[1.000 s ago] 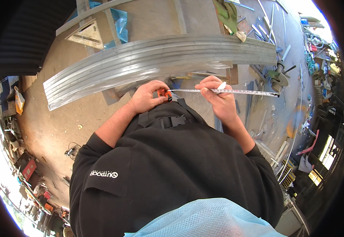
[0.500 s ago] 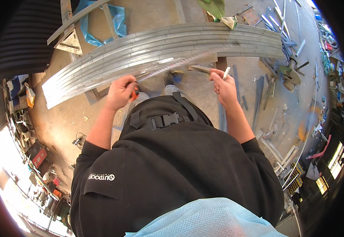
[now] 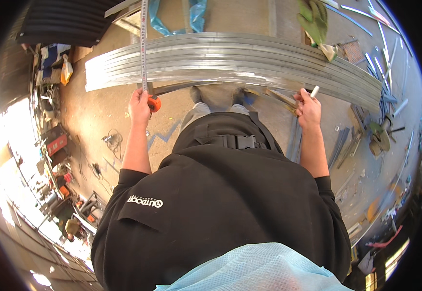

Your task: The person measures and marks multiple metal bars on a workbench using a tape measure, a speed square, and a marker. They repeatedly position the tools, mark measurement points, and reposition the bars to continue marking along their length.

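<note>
My left hand [image 3: 140, 109] is closed around an orange tape measure [image 3: 155, 103]. Its pulled-out blade [image 3: 143, 53] stretches away from me across a row of long silvery metal bars [image 3: 230, 58] and past their far side. These bars lie side by side on supports, crosswise in front of me. At their near edge on the right, my right hand [image 3: 309, 111] is closed with a white marker [image 3: 314, 91] sticking up from between the fingers. The hand looks close to the bars; whether it touches them I cannot tell.
Green work gloves [image 3: 313, 22] lie at the far right of the bars. Blue plastic sheeting [image 3: 197, 13] is beyond them. On the right stands a machine with a round disc [image 3: 381, 137], near loose metal strips [image 3: 339, 145]. A cable [image 3: 115, 141] lies on the floor at left.
The tape blade has swung from pointing right, along the bars, to pointing away across them. The view has shifted, with the bars now further right. The marker stays in my right hand.
</note>
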`<action>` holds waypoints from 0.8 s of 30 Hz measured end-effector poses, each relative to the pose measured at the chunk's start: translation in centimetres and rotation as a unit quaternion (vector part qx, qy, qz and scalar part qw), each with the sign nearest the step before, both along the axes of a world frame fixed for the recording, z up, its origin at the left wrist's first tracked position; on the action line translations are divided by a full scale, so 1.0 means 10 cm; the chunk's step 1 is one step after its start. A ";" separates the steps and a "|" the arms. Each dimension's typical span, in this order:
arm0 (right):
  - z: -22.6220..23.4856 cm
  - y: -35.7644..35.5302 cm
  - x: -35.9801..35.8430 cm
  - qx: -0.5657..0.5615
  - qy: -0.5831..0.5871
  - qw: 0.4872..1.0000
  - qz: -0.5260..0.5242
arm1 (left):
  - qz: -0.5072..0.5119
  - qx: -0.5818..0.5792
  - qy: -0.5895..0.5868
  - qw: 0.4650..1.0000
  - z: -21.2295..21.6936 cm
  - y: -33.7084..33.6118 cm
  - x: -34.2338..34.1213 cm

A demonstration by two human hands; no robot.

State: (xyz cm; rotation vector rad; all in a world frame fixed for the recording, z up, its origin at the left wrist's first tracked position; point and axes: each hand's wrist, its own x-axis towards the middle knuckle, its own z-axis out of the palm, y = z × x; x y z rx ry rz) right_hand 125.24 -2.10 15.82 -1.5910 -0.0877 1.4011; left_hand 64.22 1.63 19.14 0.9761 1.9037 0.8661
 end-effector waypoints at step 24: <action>-0.02 0.01 0.09 -0.013 -0.022 1.000 0.003 | 0.078 0.034 -0.175 0.981 -0.09 0.15 -0.16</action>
